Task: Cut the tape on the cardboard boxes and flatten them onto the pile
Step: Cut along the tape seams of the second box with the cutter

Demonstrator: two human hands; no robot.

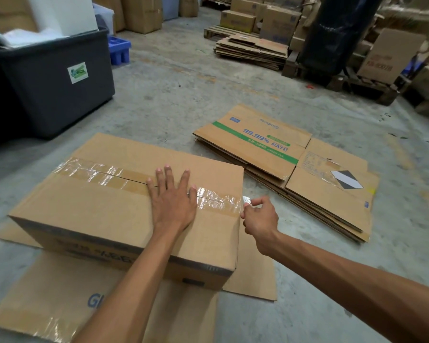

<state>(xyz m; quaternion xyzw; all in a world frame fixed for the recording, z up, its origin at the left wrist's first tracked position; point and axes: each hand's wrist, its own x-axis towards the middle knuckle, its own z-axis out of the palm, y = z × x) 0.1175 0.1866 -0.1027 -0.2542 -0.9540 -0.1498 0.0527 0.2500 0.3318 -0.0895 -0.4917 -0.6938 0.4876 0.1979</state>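
Observation:
A closed cardboard box [104, 209] lies on the floor in front of me, sealed by a strip of clear tape [102, 173] along its top seam. My left hand [172, 198] presses flat on the box top, fingers spread, over the tape. My right hand [256, 216] is at the box's right edge, pinched around a small silvery blade [246, 200] whose tip sits at the tape's end. To the right lies the pile of flattened boxes [290, 169] with green and blue print.
A flat cardboard sheet [47, 300] lies under the box. A dark grey bin [57, 78] stands at the left, with a blue crate [119, 49] behind it. Farther back are another flattened stack [252, 52], pallets and stacked boxes. Bare concrete floor [174, 95] lies between.

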